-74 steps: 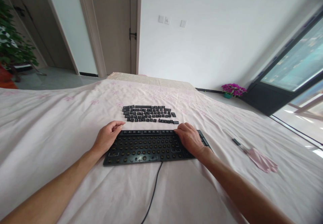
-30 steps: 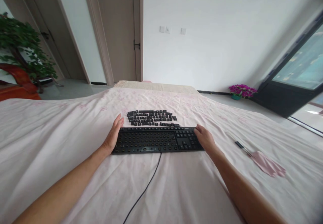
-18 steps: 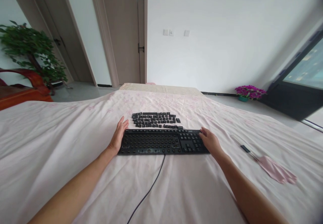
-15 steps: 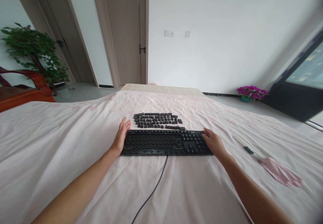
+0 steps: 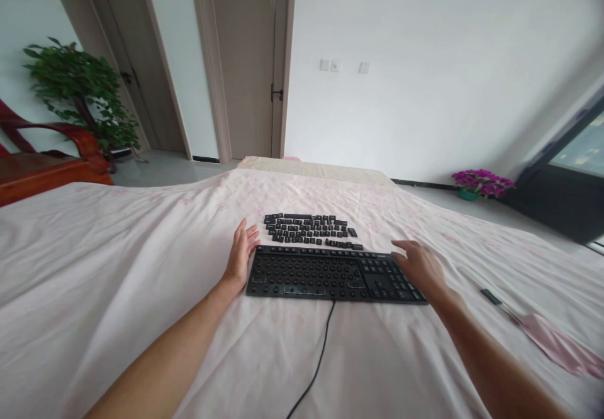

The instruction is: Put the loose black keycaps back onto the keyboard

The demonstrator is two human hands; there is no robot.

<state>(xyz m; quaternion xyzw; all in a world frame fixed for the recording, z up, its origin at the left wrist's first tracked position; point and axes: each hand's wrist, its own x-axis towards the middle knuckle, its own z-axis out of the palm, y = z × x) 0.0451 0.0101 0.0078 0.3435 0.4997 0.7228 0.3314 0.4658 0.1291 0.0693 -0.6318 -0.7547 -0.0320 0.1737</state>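
Observation:
A black keyboard (image 5: 311,275) lies flat in front of me, its main block bare of keycaps, while the number pad and top row keep theirs. Loose black keycaps (image 5: 306,228) lie in rough rows just beyond it, with a long space-bar cap (image 5: 298,216) at the far side. My left hand (image 5: 241,252) is beside the keyboard's left end, fingers apart and holding nothing. At the right end, my right hand (image 5: 418,265) is over the edge of the number pad with fingers stretched out; whether it touches the keys I cannot tell.
A pale floral cloth (image 5: 198,324) covers the surface, and the keyboard cable (image 5: 317,368) runs toward me. To the right lie a thin tool with a black grip (image 5: 491,296) and a pink cloth (image 5: 559,343). Beyond stand a red wooden chair (image 5: 56,161) and potted purple flowers (image 5: 481,183).
The whole view has shifted, so things appear farther right. My right hand's fingers have straightened from their bent hold at the keyboard's right end. The left hand stays by the left end.

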